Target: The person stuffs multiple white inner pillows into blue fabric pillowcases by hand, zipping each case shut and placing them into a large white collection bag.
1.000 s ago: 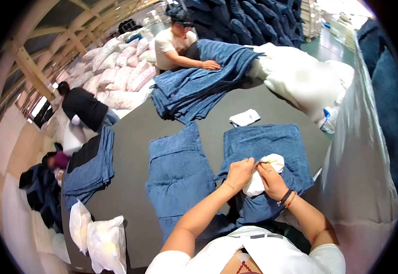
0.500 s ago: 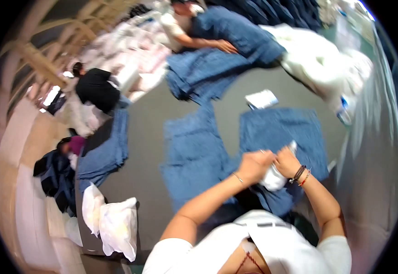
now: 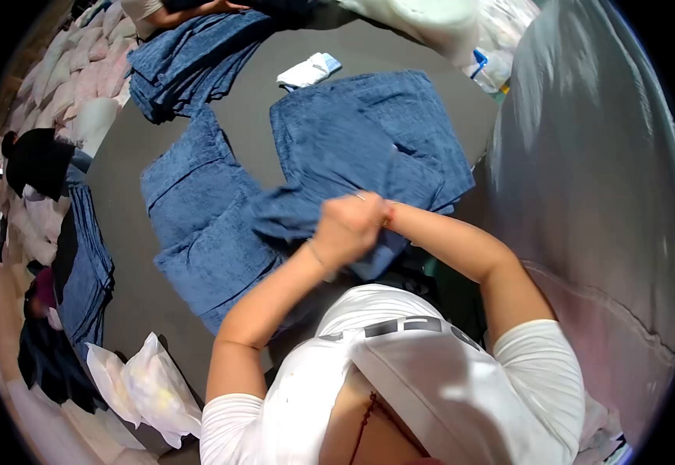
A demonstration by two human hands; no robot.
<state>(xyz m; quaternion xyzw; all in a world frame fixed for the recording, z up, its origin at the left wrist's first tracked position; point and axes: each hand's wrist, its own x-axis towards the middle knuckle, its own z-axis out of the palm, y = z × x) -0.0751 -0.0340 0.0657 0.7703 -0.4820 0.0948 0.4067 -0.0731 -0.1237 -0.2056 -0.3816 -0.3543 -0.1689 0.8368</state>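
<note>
Closed in a fist, my left hand (image 3: 348, 229) grips a blue denim piece (image 3: 341, 147), whose bunched cloth spreads out ahead of it. My right hand (image 3: 385, 209) lies behind the left one; only its wrist edge shows, and its fingers are hidden. Under the bunched cloth lies a flat folded denim piece (image 3: 438, 128). To the left, a long stretch of folded denim (image 3: 205, 221) rests on the dark table (image 3: 132, 256). A small white packet or cloth (image 3: 306, 71) lies just beyond the folded denim.
A denim pile (image 3: 186, 62) lies at the far left, beside a person's arm (image 3: 190, 14). White plastic bags (image 3: 155, 387) sit at the near left edge. More denim (image 3: 85, 267) hangs along the left edge. A large translucent sheet (image 3: 578, 178) stands at the right.
The view has shifted, and the table's things appear farther left and up. My hands now overlap at bunched denim; the white item that was between them is no longer visible.
</note>
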